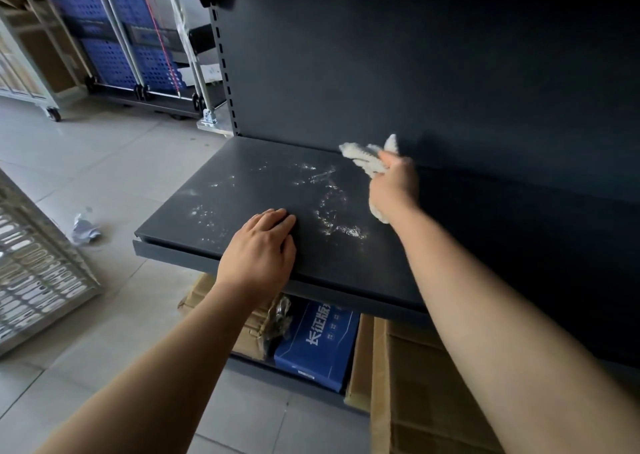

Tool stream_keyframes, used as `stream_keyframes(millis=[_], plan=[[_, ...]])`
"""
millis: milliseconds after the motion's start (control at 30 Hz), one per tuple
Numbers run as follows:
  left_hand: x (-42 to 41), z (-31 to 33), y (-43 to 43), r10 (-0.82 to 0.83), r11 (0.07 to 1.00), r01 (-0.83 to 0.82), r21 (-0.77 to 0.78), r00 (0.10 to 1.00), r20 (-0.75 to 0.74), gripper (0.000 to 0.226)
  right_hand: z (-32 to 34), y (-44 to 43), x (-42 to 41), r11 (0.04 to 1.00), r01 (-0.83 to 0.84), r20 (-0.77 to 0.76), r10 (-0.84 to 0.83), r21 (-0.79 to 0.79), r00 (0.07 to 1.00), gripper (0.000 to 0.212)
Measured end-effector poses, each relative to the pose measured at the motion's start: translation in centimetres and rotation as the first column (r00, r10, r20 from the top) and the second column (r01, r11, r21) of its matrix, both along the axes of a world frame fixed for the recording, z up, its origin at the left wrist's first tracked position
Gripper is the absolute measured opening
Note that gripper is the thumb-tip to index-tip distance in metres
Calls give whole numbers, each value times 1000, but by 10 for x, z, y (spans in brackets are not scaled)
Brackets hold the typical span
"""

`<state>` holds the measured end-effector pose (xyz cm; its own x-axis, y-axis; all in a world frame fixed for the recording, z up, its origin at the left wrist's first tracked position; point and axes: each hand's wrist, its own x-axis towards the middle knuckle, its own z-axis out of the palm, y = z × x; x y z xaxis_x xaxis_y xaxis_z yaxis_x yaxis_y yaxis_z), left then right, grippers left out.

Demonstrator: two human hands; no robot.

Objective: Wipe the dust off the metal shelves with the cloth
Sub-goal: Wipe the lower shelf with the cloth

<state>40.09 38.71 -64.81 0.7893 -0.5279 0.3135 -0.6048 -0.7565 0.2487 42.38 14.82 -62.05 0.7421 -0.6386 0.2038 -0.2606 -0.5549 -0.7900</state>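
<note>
A dark grey metal shelf juts out from a dark back panel. White dust lies in streaks and specks across its middle and left. My right hand grips a cream fluffy cloth near the shelf's back edge, right of the dust; cloth ends stick out above and below my fist. Palm down, my left hand rests flat on the shelf's front edge, fingers together, holding nothing.
Under the shelf sit a blue printed box and cardboard boxes. A crumpled paper lies on the tiled floor at left, near a perforated metal panel. Wheeled racks with blue crates stand behind.
</note>
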Motion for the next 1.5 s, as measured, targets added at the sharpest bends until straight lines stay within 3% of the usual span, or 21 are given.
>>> stream_keyframes(millis=[67, 133, 200, 300, 400, 533, 633, 733, 900, 1067, 1200, 1300, 1400, 1500], plan=[[-2, 0, -1, -4, 1000, 4, -1, 1000, -2, 47, -3, -39, -22, 987, 160, -25, -160, 29, 987, 49], [-2, -1, -1, -8, 1000, 8, -2, 1000, 0, 48, -5, -50, -42, 978, 197, -184, -205, -63, 961, 44], [-1, -1, 0, -16, 1000, 16, -2, 1000, -7, 47, -7, -24, -45, 985, 133, -239, -157, -112, 958, 44], [1, 5, 3, -30, 999, 29, -18, 998, -56, 43, -4, 41, -32, 994, -24, -182, 4, -104, 983, 49], [2, 13, 6, -84, 996, 78, -47, 986, -142, 44, 4, 83, -28, 992, -126, -139, 125, 3, 982, 54], [14, 23, 37, -92, 996, 91, -19, 988, -121, 46, 21, 57, -64, 994, 81, -58, -85, -79, 995, 53], [32, 25, 74, -12, 998, 16, 65, 998, -61, 43, 20, 25, -108, 965, 221, -177, -244, -139, 954, 51], [43, 23, 97, 58, 993, -49, 110, 995, -85, 42, 5, 44, -120, 947, 251, -223, -294, -200, 929, 44], [42, 17, 101, 16, 998, -10, 63, 996, -89, 40, -8, 119, -73, 971, 133, -144, -164, -200, 976, 47], [44, 17, 107, -25, 999, 28, 30, 994, -103, 46, 5, 173, -54, 999, -4, -78, 1, -40, 997, 48], [51, 19, 116, 3, 1000, -2, 12, 995, -96, 51, 14, 121, -71, 979, 201, 11, -201, -44, 980, 50], [59, 20, 119, 0, 1000, 1, 7, 996, -93, 46, 5, 63, -92, 922, 386, -64, -383, 34, 921, 51], [65, 20, 115, -30, 999, 32, 25, 995, -90, 38, -7, 63, -93, 911, 406, -194, -412, -73, 890, 47], [67, 21, 101, -73, 997, 76, 33, 993, -90, 31, -11, 107, -68, 946, 210, -137, -248, -245, 959, 39]])
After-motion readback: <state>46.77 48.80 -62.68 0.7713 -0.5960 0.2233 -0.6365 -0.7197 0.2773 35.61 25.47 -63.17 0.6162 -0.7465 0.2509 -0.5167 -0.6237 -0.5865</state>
